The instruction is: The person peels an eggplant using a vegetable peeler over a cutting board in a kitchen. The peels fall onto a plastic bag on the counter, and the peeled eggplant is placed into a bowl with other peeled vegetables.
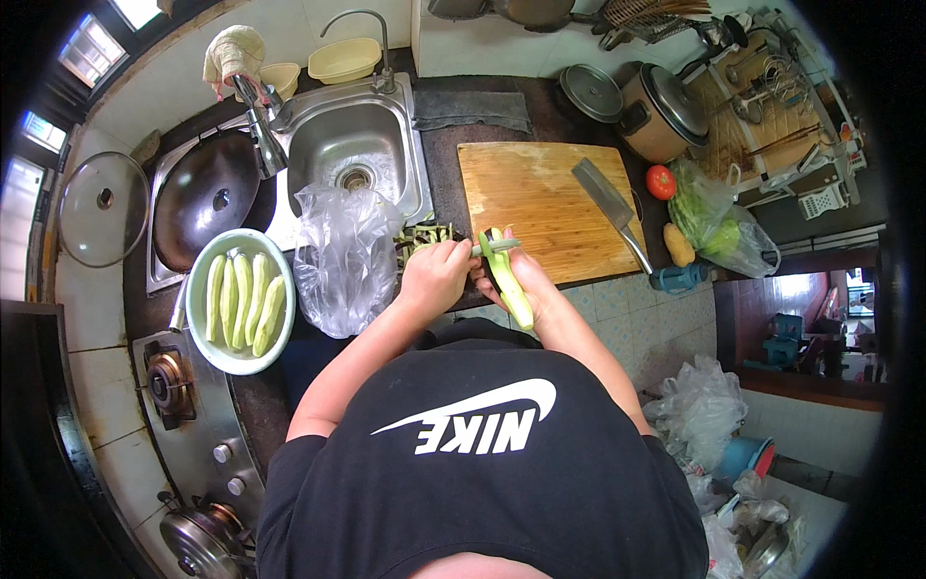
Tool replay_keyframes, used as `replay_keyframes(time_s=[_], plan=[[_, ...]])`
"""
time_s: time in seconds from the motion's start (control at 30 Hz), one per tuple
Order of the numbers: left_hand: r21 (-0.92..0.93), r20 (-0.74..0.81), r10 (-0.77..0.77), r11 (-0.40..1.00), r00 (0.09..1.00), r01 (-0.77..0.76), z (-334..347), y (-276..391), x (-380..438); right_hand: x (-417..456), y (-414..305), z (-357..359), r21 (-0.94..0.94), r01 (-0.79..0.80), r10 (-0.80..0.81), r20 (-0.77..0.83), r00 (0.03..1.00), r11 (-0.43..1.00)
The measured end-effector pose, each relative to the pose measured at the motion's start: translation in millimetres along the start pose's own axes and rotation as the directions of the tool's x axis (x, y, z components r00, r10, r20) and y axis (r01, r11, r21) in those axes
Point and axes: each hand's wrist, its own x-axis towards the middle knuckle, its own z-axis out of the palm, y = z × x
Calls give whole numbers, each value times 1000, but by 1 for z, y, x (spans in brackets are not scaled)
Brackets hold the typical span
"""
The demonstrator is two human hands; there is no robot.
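Observation:
My left hand (436, 279) grips the handle of a vegetable peeler (504, 247), which lies across a long eggplant (515, 297). The eggplant is held in my right hand (539, 284). Pale green flesh shows along most of it, with a dark strip of skin on its left side. Both hands are just off the near edge of a wooden cutting board (521, 188). Dark and pale peelings (427, 237) lie on the counter behind my left hand. To the left, a pale bowl (197, 340) holds several peeled eggplants (242, 297) in water.
A clear plastic bag (343, 268) hangs over the front of the steel sink (419, 174). On the board rests a cleaver (604, 194), its handle over the near edge. A tomato (660, 182), a potato (678, 244) and bagged greens (712, 217) sit right. A gas stove (210, 405) stands left.

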Motion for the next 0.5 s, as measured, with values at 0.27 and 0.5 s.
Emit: replay_keyframes(time_s=[0.27, 0.5], plan=[[111, -38, -53, 992, 998, 57, -1, -12, -4, -12, -3, 3, 52, -106, 99, 110, 989, 993], [29, 52, -145, 989, 988, 144, 9, -10, 3, -15, 5, 6, -98, -75, 83, 80, 993, 992]])
